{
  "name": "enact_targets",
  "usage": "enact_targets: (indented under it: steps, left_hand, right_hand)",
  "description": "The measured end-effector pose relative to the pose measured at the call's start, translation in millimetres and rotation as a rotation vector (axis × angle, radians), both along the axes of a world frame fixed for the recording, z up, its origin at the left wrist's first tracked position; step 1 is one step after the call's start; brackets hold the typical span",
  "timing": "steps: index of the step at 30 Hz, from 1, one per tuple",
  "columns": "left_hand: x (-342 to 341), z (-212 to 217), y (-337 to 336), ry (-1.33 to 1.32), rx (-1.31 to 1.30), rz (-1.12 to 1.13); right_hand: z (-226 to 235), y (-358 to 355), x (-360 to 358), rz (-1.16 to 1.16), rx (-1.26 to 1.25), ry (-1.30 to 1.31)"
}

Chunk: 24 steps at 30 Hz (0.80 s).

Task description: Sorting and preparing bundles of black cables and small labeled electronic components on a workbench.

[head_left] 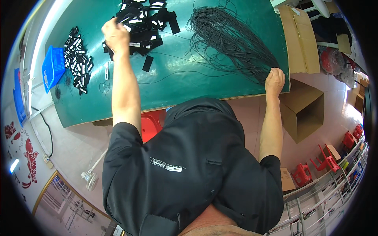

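My left hand [117, 36] is closed at the left side of a loose pile of black rectangular tags [159, 17] with white patches. What its fingertips pinch, if anything, is hidden. A long hank of thin black cords [228, 37] spreads across the right half of the green table [177, 84]. At the hank's narrow end, by the table's right edge, my right hand [275, 81] has its fingers closed on the cords. Single strands trail leftward over the tabletop. One separate black tag [148, 63] lies just below the pile.
Left of my left forearm lie a slim pale tool [106, 71] and a heap of small black-and-white pieces [76, 55], beside a blue basket [53, 67]. An open cardboard box [301, 110] stands off the table's right corner. A red stool [151, 126] shows under the front edge.
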<state>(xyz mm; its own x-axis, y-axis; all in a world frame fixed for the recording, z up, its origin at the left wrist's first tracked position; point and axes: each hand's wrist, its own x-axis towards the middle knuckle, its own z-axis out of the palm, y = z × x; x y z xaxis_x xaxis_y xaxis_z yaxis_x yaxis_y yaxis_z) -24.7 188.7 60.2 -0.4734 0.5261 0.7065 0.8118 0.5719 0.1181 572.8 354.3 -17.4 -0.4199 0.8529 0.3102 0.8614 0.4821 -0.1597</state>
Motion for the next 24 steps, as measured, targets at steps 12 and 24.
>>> enact_targets:
  steps: [12,24]
  left_hand:
    - [156,-66,33,-0.59,-0.45,-0.664]
    - [90,-44,31,-0.422,-0.404,-0.524]
  right_hand:
    - [0,2,-1,0.006,0.001,0.003]
    - [-3,1,3,-0.023,-0.01,0.007]
